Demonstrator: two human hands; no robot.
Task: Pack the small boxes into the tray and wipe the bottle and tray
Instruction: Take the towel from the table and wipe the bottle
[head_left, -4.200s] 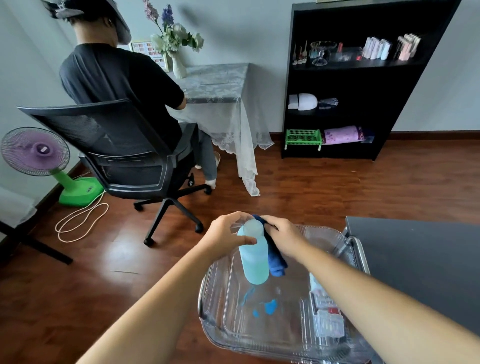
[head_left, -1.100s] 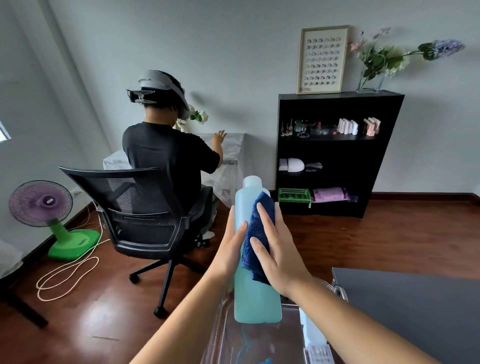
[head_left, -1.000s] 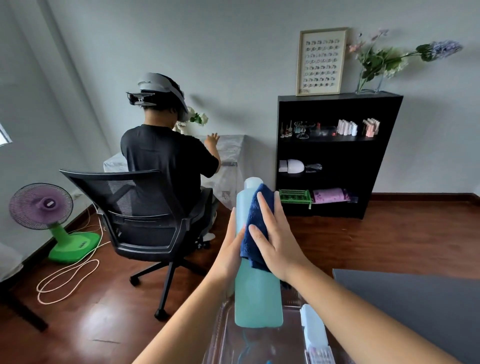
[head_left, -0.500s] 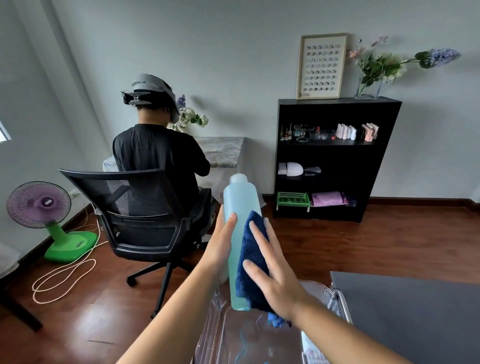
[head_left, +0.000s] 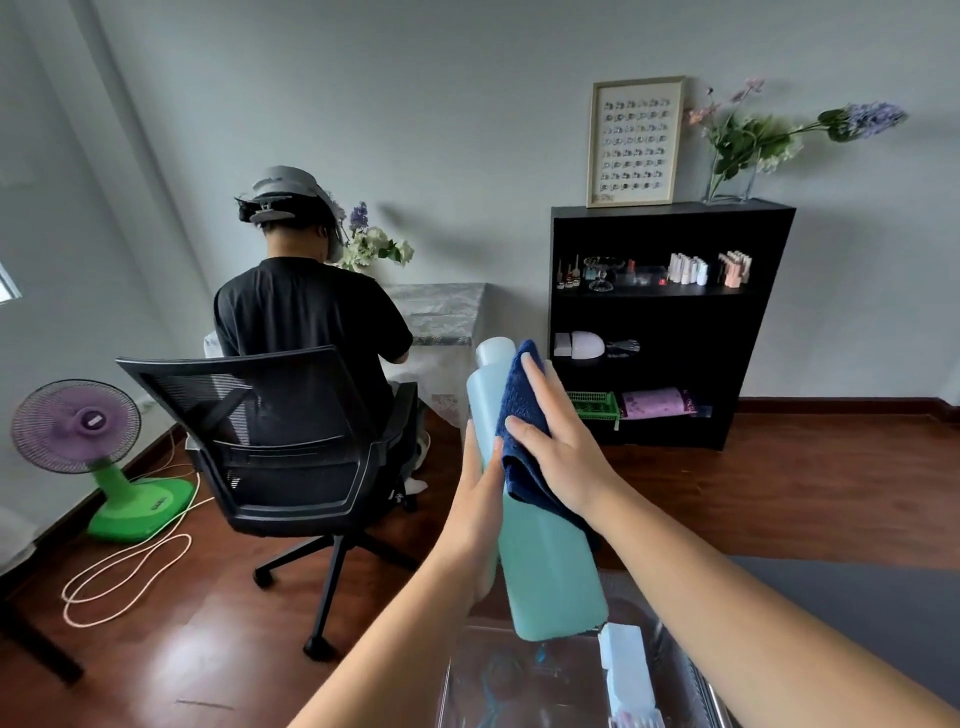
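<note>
A tall pale-turquoise bottle (head_left: 550, 571) with a white cap is held upright and slightly tilted above the clear plastic tray (head_left: 467, 680). My left hand (head_left: 480, 499) grips its left side. My right hand (head_left: 561, 447) presses a dark blue cloth (head_left: 519, 415) flat against the bottle's upper right side. Small white boxes (head_left: 626, 670) lie in the tray's right part at the bottom edge of the view. Most of the tray is cut off by the frame.
A dark table (head_left: 857, 613) lies to the right. Another person sits in a black office chair (head_left: 291, 447) ahead left. A purple-and-green fan (head_left: 88, 447) and a cable (head_left: 124, 571) are on the wooden floor. A black shelf (head_left: 670, 322) stands against the wall.
My right hand has slid the blue cloth up the bottle, from its lower half to near the cap. The bottle has moved right and tilted a little.
</note>
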